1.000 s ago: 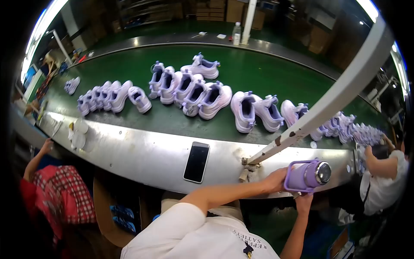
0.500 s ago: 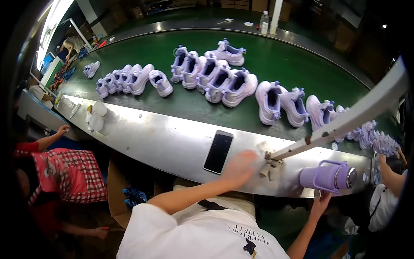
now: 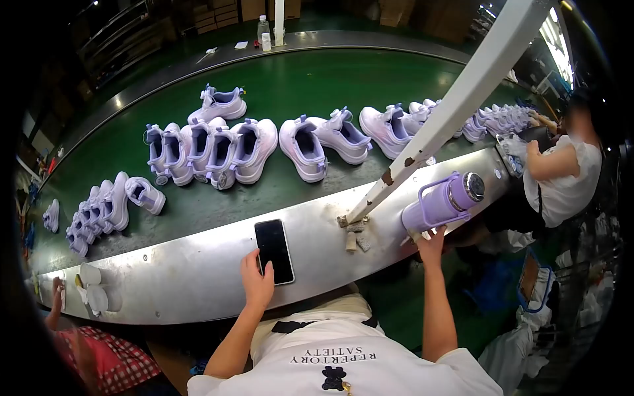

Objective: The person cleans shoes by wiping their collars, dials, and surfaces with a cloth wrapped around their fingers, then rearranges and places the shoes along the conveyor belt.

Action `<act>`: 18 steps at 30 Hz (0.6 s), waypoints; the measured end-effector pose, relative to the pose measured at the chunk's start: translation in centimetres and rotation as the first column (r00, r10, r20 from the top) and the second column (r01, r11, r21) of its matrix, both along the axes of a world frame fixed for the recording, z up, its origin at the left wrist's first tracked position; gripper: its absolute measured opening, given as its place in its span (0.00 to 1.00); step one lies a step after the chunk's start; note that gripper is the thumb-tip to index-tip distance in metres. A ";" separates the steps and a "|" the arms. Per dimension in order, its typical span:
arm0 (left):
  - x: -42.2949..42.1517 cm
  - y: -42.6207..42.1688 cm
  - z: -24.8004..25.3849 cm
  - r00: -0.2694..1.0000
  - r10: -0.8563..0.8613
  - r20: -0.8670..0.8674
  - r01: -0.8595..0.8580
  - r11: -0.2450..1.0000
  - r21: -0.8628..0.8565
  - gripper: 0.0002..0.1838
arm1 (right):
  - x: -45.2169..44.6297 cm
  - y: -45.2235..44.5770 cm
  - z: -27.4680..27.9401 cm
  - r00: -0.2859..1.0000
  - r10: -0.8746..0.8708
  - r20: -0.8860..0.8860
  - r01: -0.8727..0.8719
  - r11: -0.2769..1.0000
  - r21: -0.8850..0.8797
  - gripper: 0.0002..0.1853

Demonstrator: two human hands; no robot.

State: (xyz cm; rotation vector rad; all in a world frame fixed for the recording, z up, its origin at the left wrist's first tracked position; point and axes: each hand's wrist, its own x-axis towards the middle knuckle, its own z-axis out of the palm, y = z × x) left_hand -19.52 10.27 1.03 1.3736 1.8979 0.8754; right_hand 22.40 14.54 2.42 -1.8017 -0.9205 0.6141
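Observation:
My left hand (image 3: 257,280) is at the lower left edge of a smartphone (image 3: 275,251) with a dark screen and light frame, lying flat on the metal ledge. Its fingers are parted, and the thumb tip overlaps the screen; whether it presses is unclear. At the ledge's front rim, my right hand (image 3: 431,245) has its fingers apart just below a lilac insulated bottle (image 3: 432,208). This bottle lies on its side, with a carry handle and a silver-ringed lid. The right fingertips are close to the bottle's underside; I cannot tell if they touch.
Lilac-and-white sneakers (image 3: 247,150) stand in groups along the green conveyor belt (image 3: 277,79). A chipped white post (image 3: 422,132) slants up from the metal ledge (image 3: 191,264). White cups (image 3: 96,298) stand at left. Co-workers are at right (image 3: 561,171) and lower left (image 3: 109,360).
The view has swung right, so the shoes, phone and bottle appear further left. My left hand has gone from the phone's right side to its left edge. My right hand stays by the bottle.

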 end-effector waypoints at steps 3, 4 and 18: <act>1.7 -0.1 -0.1 0.983 -0.026 -0.180 0.046 0.993 0.107 0.37 | 0.0 2.6 -2.2 0.991 -0.024 -0.134 0.053 0.975 0.214 0.54; 2.4 -0.1 0.1 0.968 -0.031 -0.251 0.070 0.987 0.146 0.41 | 0.1 2.9 -2.4 0.996 -0.038 -0.084 0.056 0.972 0.228 0.54; 8.7 1.2 3.2 0.896 -0.265 -0.356 0.274 0.961 -0.026 0.52 | 6.1 6.6 -5.5 0.998 0.064 -0.023 -0.053 0.943 0.330 0.55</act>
